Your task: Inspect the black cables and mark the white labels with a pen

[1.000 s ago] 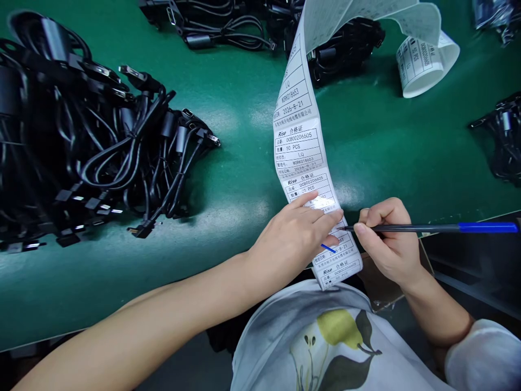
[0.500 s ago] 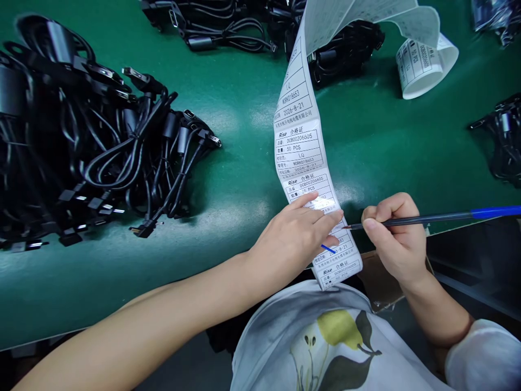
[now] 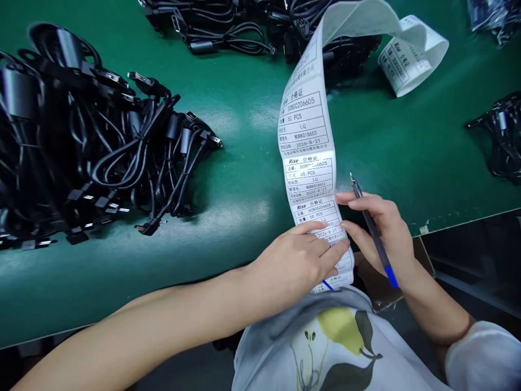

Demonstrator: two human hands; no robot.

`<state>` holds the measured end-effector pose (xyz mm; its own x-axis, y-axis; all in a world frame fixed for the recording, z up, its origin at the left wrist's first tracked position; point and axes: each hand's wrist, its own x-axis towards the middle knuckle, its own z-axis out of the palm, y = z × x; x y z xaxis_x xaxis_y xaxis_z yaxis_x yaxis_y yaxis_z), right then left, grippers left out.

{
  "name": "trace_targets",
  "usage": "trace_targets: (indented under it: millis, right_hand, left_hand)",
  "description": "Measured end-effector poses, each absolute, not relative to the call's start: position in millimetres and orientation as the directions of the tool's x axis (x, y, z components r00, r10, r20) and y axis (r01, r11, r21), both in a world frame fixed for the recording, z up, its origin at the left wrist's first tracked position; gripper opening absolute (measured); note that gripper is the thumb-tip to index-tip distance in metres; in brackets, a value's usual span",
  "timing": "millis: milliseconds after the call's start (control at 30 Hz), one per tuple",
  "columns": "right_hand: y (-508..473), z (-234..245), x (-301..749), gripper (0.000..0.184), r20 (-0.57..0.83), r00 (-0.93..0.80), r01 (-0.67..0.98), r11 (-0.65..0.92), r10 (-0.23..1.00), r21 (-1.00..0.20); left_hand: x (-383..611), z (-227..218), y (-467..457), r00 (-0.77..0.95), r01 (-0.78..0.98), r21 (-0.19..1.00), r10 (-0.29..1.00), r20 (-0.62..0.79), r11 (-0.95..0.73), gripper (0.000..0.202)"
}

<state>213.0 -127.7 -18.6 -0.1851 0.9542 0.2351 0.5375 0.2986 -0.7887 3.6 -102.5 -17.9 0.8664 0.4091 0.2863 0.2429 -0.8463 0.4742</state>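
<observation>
A long strip of white printed labels (image 3: 309, 176) runs down over the table's near edge toward my lap. My left hand (image 3: 299, 258) lies across its lower part, fingers curled over the labels and gripping the strip. A thin blue piece (image 3: 328, 285) shows below its thumb; what it belongs to is hidden. At the strip's right edge is my right hand (image 3: 385, 231), holding a black pen (image 3: 373, 233) with a blue end, tip pointing up and away. Its thumb and a fingertip are close to the strip's edge.
A big heap of black cables (image 3: 114, 141) covers the left of the green table (image 3: 240, 184). More cable bundles (image 3: 228, 35) lie at the back and a cable bundle (image 3: 502, 133) at the right. The label roll (image 3: 411, 60) stands at the back right, near plastic bags (image 3: 492, 19).
The strip has shifted toward me, with my left hand moving slightly down. My right hand has turned the pen from lying sideways to pointing away, and brought its fingers to the strip's edge.
</observation>
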Motion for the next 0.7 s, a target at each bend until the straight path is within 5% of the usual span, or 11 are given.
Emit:
trace_targets:
  millis: [133, 233, 367, 700]
  right_hand:
    - [-130.2, -18.7, 213.5, 0.048, 0.256, -0.261, 0.623, 0.366, 0.931, -0.692]
    - [-132.5, -17.5, 214.0, 0.047, 0.232, -0.236, 0.62, 0.33, 0.944, -0.712]
    - [-132.3, -16.1, 214.2, 0.045, 0.208, -0.224, 0.575, 0.302, 0.952, -0.76]
    - [-131.7, -13.0, 212.9, 0.045, 0.199, -0.23, 0.582, 0.298, 0.953, -0.757]
  left_hand:
    - [-3.3, -14.1, -88.7, 0.797, 0.24, 0.553, 0.487, 0.356, -0.798, 0.022]
    - [-9.5, -12.7, -74.0, 0.75, 0.366, 0.506, 0.569, 0.338, -0.781, 0.027]
    - [-13.3, -16.7, -65.7, 0.79, 0.403, 0.498, 0.567, 0.234, -0.768, 0.039]
    - [-12.2, -17.9, -68.2, 0.797, 0.377, 0.597, 0.577, 0.179, -0.708, 0.033]
